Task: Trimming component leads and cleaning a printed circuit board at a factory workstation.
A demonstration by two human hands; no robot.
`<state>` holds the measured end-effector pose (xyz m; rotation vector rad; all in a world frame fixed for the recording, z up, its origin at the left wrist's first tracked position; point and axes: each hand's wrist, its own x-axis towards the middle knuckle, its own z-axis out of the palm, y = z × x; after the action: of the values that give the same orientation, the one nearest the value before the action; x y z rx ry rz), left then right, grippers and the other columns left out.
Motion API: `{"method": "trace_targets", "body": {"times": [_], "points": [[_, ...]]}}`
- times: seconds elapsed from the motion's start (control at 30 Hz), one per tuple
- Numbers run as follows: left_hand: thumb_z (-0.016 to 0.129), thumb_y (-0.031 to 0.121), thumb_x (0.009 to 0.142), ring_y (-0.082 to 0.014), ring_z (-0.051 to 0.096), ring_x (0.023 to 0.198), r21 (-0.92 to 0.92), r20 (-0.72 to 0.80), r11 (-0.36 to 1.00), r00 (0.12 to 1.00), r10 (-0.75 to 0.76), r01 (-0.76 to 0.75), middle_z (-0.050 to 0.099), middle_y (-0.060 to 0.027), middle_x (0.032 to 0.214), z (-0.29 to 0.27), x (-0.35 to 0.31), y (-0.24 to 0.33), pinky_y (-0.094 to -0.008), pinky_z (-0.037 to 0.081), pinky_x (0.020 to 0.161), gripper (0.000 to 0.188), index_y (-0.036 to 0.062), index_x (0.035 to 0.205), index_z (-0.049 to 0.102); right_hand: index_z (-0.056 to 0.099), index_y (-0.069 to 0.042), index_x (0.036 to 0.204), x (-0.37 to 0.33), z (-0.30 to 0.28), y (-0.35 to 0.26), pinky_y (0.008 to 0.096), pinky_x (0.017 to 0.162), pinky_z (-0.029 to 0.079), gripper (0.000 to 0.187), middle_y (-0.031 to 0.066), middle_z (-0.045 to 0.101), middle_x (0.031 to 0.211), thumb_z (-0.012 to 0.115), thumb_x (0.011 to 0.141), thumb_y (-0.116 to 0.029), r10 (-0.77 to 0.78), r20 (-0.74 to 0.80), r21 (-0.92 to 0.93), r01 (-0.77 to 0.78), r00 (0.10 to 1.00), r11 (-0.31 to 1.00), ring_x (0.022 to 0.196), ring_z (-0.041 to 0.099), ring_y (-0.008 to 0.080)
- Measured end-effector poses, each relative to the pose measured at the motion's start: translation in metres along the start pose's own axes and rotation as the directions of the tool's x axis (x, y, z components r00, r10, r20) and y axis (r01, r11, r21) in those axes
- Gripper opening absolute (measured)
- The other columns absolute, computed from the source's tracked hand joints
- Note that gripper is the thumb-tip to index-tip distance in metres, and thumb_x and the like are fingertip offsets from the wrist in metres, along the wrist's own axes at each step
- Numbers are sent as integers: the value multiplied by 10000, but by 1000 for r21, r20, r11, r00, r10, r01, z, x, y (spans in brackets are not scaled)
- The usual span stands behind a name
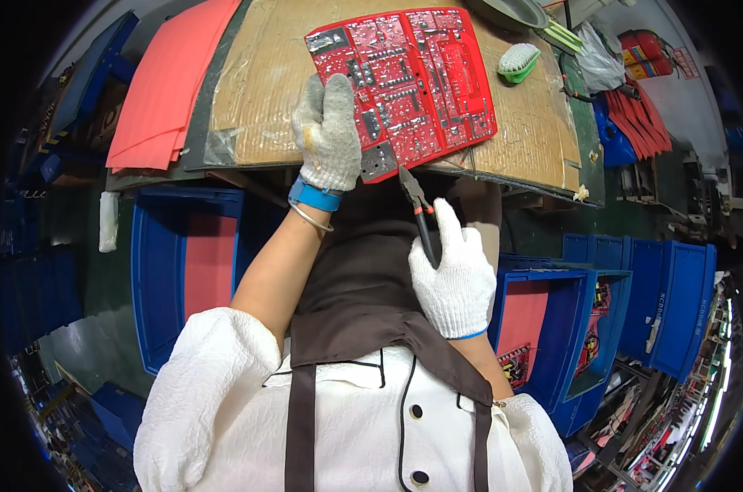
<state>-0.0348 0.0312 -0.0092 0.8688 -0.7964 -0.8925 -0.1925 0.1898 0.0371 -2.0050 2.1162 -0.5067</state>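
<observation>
A red circuit board (424, 123), dotted with shiny solder points, is tilted over the near edge of the cardboard-covered bench. My left hand (330, 135), in a worn grey-white glove, grips its left side, thumb on the face; the fingers behind are hidden. In a cleaner white glove, my right hand (453, 275) is wrapped round the dark handles of a pair of pliers (418, 205) with red accents. The pliers' jaws point up at the board's lower edge, close to its lower left corner; whether they touch it I cannot tell.
A green-backed brush (518, 63) and a dark round pan (506, 12) lie on the cardboard (261, 90) to the right. Pink sheets (170, 86) are stacked at left. Blue bins stand below the bench, one at left (160, 279) and several at right (580, 312), some with boards inside.
</observation>
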Motion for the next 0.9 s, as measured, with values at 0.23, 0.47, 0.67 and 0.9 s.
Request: {"method": "trace_targets", "body": {"times": [0.23,0.47,0.67,0.9], "points": [[608,299,1088,-46,585,799,8,-22,1000,1000,-9,9,687,1,932,0,4,1,-253,513,689,286,23,1126,673,610,-161,1435,1,0,5,451,713,563,591,176,633,945,753,872,-275,17,21,42,-18,1000,999,794,688,348],[486,542,1097,-80,601,789,173,37,985,999,-1,-5,698,-1,923,-19,10,-18,-288,526,670,554,25,1126,679,625,-140,1414,31,-24,4,429,756,538,646,132,628,947,820,801,-193,-156,-178,109,177,972,978,824,660,311],[460,576,1092,-94,642,824,95,64,995,997,33,-39,721,-41,938,-12,8,-21,-298,551,694,606,12,1106,682,603,-170,1425,74,-13,-5,479,921,426,764,160,603,1143,869,717,-274,-392,-247,-234,338,886,912,1079,599,353],[434,530,1118,-97,559,748,193,13,980,999,42,-43,644,-12,838,-17,9,-24,-326,512,669,565,21,1001,649,607,-166,1420,94,-14,-1,484,959,402,776,165,599,1156,878,698,-251,-464,-197,-207,425,864,881,1089,596,360]]}}
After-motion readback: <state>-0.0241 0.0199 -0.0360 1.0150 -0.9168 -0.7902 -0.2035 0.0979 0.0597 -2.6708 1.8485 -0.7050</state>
